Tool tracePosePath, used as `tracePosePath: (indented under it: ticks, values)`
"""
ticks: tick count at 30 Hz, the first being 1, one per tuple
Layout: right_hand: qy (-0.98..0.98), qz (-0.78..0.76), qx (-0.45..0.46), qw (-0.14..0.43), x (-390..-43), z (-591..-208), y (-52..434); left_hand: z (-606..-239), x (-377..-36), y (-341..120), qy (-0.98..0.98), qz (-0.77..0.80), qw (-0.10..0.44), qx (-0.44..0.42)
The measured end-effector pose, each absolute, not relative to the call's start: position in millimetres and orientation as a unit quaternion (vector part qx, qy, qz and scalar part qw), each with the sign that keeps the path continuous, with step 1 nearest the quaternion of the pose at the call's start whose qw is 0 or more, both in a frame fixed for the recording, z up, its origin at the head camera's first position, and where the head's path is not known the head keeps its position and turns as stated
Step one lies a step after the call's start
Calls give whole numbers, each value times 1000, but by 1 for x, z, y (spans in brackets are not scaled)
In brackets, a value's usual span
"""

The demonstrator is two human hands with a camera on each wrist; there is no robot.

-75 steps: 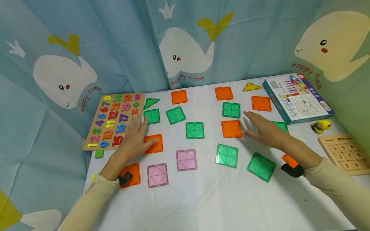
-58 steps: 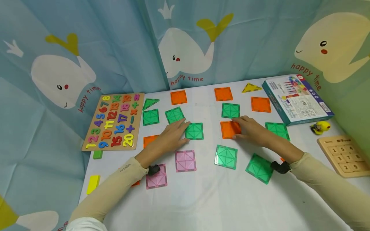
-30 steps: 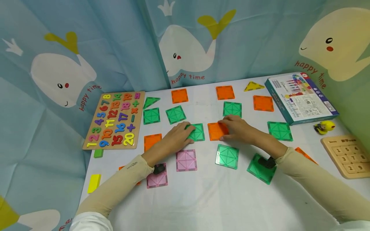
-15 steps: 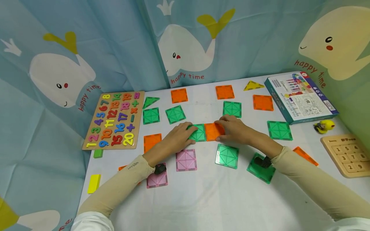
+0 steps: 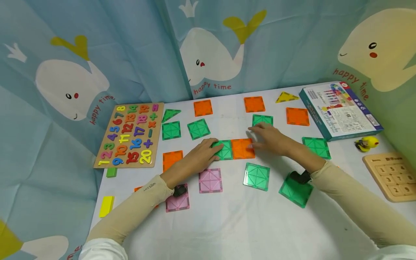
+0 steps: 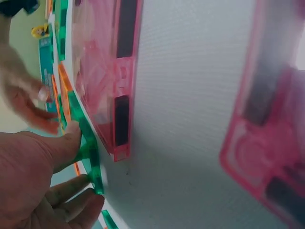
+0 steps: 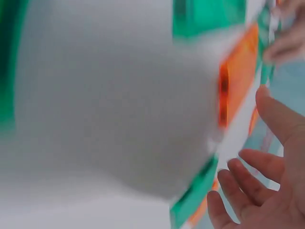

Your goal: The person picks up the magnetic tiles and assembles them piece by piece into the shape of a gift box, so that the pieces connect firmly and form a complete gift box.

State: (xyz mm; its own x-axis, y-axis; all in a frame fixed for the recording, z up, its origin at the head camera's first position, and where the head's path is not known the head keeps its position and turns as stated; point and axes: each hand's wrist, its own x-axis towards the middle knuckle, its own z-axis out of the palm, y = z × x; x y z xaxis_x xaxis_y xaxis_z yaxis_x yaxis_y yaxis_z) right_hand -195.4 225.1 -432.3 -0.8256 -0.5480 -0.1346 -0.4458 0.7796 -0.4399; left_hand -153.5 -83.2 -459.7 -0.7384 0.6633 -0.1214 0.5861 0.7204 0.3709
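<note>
My left hand point(image 5: 202, 154) holds a green square magnetic tile point(image 5: 225, 150) flat on the table, thumb at its near edge and fingers at the far side. Against that tile's right edge lies an orange square magnetic tile point(image 5: 243, 148). My right hand point(image 5: 270, 140) is just right of the orange tile, thumb and fingers spread apart. In the right wrist view the orange tile point(image 7: 239, 74) stands apart from the hand point(image 7: 267, 181). Beyond the right hand, another green tile point(image 5: 262, 119) is partly covered by the fingers. The left wrist view shows the pinched green tile point(image 6: 90, 143).
A pink tile point(image 5: 210, 180) and a green tile point(image 5: 256, 176) lie nearer the front. Several orange and green tiles are scattered around. A number board point(image 5: 130, 135) sits at the left, a box point(image 5: 341, 110) and a wooden number board point(image 5: 391, 175) at the right.
The right hand slid the orange tile left until it met the green tile, then let it go and drew away to the right. My left hand moved from the left side onto the green tile.
</note>
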Motion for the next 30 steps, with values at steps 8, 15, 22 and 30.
tracePosePath:
  ticks: [8, 15, 22, 30]
  values:
    - [958, -171, -169, 159, -243, -424, 261, -460, -155, -85, 921, 154, 124, 335]
    - [957, -173, -173, 158, -245, -434, 254, -458, -156, -84, 919, 158, 123, 340]
    - [950, -189, -193, 160, -245, -440, 221, -457, -155, -83, 923, 148, 121, 335]
    - [945, -167, -232, 161, -242, -442, 198, -457, -155, -82, 924, 138, 123, 336]
